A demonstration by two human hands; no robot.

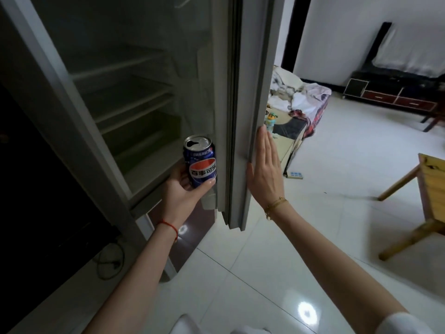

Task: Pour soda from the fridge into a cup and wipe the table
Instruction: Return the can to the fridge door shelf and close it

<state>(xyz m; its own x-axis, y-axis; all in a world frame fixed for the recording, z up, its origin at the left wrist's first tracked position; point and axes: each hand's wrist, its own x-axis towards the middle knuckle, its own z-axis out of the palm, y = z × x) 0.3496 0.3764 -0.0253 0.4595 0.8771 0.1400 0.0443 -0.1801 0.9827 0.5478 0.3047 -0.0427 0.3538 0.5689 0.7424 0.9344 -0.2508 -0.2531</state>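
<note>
My left hand grips a blue soda can with a red, white and blue logo, held upright just in front of the fridge's lower shelves. The can's top shows an open mouth. The fridge stands open at the left, its shelves bare and dim. My right hand lies flat with straight fingers against the outer face of the grey fridge door, near its lower edge.
A wooden chair or stool stands at the right on the white tiled floor. A low glass table and a sofa piled with clothes lie beyond the door. A dark TV cabinet lines the far wall. A cable lies at lower left.
</note>
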